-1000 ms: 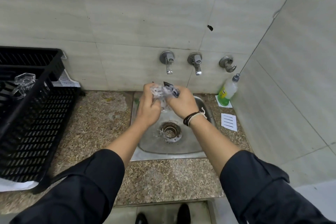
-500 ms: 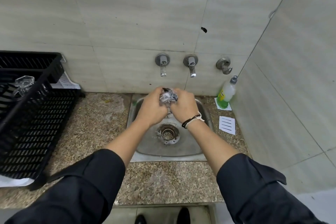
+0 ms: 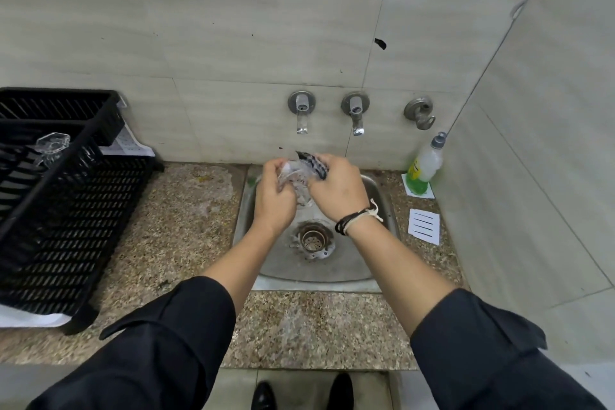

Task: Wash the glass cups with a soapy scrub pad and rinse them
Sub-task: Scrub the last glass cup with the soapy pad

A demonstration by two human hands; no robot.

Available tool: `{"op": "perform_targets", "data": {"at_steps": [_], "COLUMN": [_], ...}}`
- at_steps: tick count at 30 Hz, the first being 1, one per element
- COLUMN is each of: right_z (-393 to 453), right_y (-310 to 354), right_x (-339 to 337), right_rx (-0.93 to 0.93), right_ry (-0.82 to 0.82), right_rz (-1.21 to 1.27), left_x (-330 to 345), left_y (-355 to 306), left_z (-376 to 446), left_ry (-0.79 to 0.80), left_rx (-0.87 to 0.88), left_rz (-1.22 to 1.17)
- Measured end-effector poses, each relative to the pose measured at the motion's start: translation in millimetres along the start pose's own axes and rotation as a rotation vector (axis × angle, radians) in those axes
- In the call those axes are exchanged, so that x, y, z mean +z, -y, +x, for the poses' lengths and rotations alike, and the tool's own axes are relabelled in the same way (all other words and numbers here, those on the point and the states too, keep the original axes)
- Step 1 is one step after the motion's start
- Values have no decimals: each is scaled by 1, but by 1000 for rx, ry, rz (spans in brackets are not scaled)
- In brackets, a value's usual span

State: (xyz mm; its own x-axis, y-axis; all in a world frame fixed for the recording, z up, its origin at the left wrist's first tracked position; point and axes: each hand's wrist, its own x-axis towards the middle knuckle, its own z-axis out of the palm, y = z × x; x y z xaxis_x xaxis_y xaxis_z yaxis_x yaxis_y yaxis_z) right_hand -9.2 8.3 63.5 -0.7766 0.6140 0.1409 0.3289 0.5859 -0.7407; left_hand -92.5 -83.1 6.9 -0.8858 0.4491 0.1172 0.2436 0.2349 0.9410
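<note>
A black crate (image 3: 66,210) is being carried by the speckled counter (image 3: 186,236) at left. A white card (image 3: 424,227) is lying at right, below three wall taps (image 3: 302,112).

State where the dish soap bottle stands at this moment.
In the head view, the dish soap bottle stands on the counter's far right corner against the wall, right of the sink, behind a lined card.
</note>
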Motion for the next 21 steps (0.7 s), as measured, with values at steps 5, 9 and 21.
{"op": "perform_targets", "data": {"at_steps": [5, 9, 21], "right_z": [8, 15, 42], "right_y": [0, -1, 6], "right_x": [0, 6, 18], "right_rx": [6, -8, 278], "right_ry": [75, 138, 35], "right_rz": [-75, -145, 301], "left_x": [1, -2, 4], "left_y": [8, 9, -7], "left_z": [-2, -8, 15], "left_ry": [17, 35, -74], "left_rx": [37, 128, -83], "left_rz": [25, 45, -253]}}
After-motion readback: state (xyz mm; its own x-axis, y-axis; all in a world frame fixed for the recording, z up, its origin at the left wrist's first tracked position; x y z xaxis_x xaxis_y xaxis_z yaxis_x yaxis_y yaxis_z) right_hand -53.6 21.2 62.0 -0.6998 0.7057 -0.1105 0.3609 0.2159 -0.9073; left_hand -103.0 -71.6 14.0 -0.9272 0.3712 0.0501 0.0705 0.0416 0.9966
